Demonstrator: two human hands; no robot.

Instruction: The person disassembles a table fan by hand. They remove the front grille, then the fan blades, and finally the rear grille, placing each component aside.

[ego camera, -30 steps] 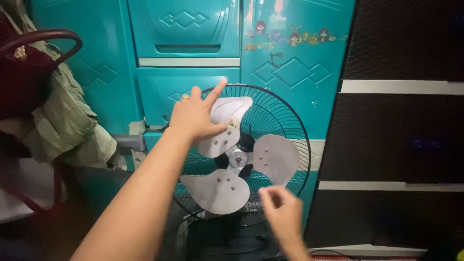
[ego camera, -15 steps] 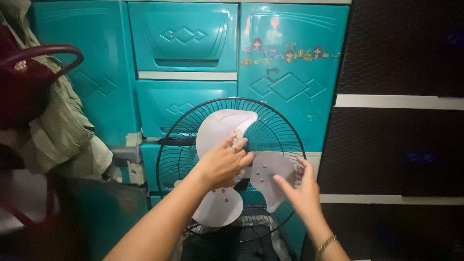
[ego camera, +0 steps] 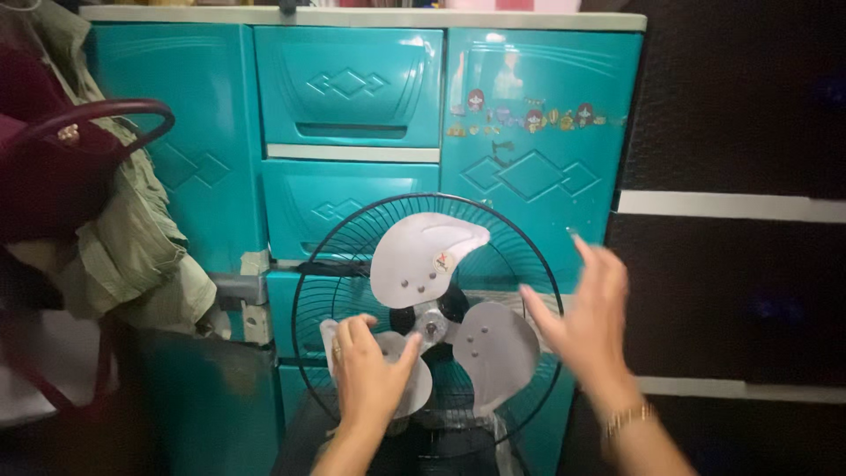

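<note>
I'm seeing the fan (ego camera: 429,322) with its front grille off; left hand (ego camera: 368,377) resting open-fingered on the lower blade (ego camera: 407,381); right hand (ego camera: 589,319) hovering open, holding nothing

Small red-white label (ego camera: 440,262) on fan blade (ego camera: 423,256)

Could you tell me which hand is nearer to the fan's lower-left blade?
Left. The left hand lies on the lower-left blade; the right hand hovers open beyond the lower-right blade.
</note>
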